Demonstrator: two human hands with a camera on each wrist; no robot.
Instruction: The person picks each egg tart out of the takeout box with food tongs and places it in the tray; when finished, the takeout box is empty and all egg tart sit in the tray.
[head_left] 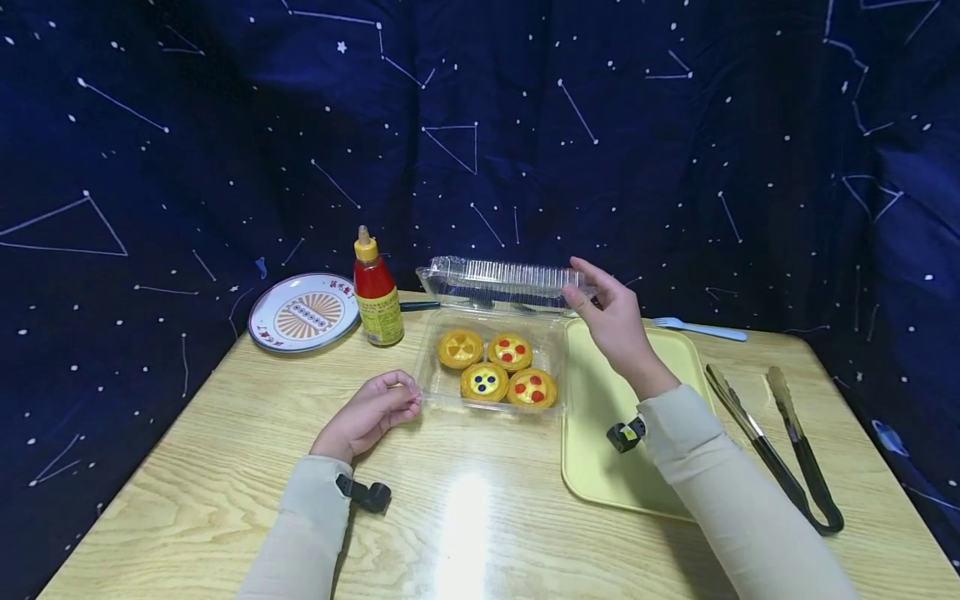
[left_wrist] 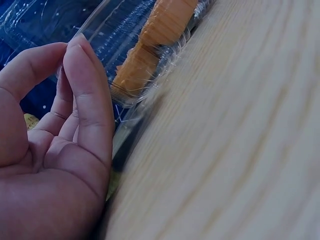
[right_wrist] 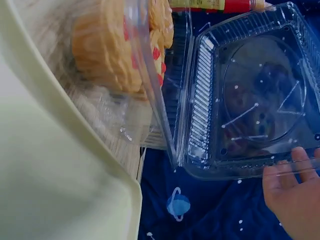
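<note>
Head view: clear container (head_left: 432,377) lies between left hand (head_left: 372,414) and right hand (head_left: 617,323).

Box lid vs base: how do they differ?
The lid is raised and tilted; the base lies flat. The base holds four tarts; the lid holds none. The right hand grips the lid; the left hand pinches the base's rim. Both are clear plastic.

**Pale and black**

The left sleeve (head_left: 296,529), lower left, and right sleeve (head_left: 742,500), lower right, are plain off-white. The left wrist camera (head_left: 371,497) is black; the right wrist camera (head_left: 622,437), also black, bears a yellow patch (head_left: 629,433).
</note>
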